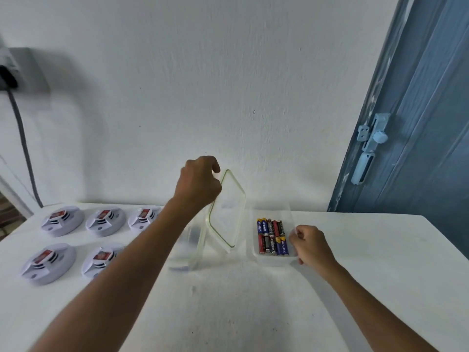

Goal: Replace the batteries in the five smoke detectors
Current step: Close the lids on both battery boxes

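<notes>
Five smoke detectors sit on the left side of the white table (pixel 228 313). Three are in the back row: one (pixel 63 220), one (pixel 105 221) and one (pixel 143 218) partly hidden by the left arm. Two are in the front row: one (pixel 48 262) and one (pixel 101 260), also partly hidden by the arm. Each is round and white and has a red part on top. The writing on the red parts is too blurry to read.

A clear plastic box (pixel 274 260) sits on the table to the right of the middle. Inside it lie the batteries (pixel 272 237), side by side in two rows. Some are blue and yellow, some red, some black. A blue one says "CELL" and a black one says "EVEREADY". The other words are too small to read.

The left hand (pixel 199 182) is lifted above the table, near the wall. Its fingers are curled and pinch the top edge of a clear lid (pixel 227 208) with a green rim. The lid stands tilted up on its edge, just left of the box of batteries. The left arm reaches forward across the table.

The right hand (pixel 311 243) rests at the right side of the clear plastic box. Its fingers are curled and touch the box's right wall, holding it there.

Another clear box (pixel 187 247) sits under the left arm. It looks blurry.

A blue door (pixel 418 148) with a pale blue latch (pixel 368 146) is on the right. A grey cable (pixel 24 146) hangs down the white wall on the left.
</notes>
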`<state>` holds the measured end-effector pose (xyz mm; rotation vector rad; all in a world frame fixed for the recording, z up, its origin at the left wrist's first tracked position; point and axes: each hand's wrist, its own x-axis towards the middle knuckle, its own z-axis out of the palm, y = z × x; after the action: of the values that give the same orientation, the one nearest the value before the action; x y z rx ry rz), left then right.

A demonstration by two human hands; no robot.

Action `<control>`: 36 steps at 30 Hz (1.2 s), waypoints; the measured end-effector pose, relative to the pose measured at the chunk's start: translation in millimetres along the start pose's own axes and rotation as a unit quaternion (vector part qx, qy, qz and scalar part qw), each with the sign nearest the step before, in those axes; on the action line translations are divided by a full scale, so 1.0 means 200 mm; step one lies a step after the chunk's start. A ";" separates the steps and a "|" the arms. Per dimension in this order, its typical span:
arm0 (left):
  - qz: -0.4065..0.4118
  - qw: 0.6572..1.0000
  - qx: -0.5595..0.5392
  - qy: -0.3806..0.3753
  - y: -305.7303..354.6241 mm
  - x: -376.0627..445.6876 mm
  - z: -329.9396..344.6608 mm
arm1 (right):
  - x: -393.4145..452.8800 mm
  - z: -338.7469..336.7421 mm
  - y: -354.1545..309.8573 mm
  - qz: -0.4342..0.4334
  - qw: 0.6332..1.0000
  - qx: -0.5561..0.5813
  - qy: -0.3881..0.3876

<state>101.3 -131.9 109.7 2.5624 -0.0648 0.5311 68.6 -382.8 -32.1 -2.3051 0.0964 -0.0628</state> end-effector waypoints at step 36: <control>-0.317 0.687 -0.638 -0.141 -0.12 -0.31 0.20 | 0.06 -0.05 -0.37 0.111 0.824 0.544 -0.115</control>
<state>61.7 -134.8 42.4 1.0979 0.2581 -0.2032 83.5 -341.8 31.0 -1.1225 0.1546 0.2294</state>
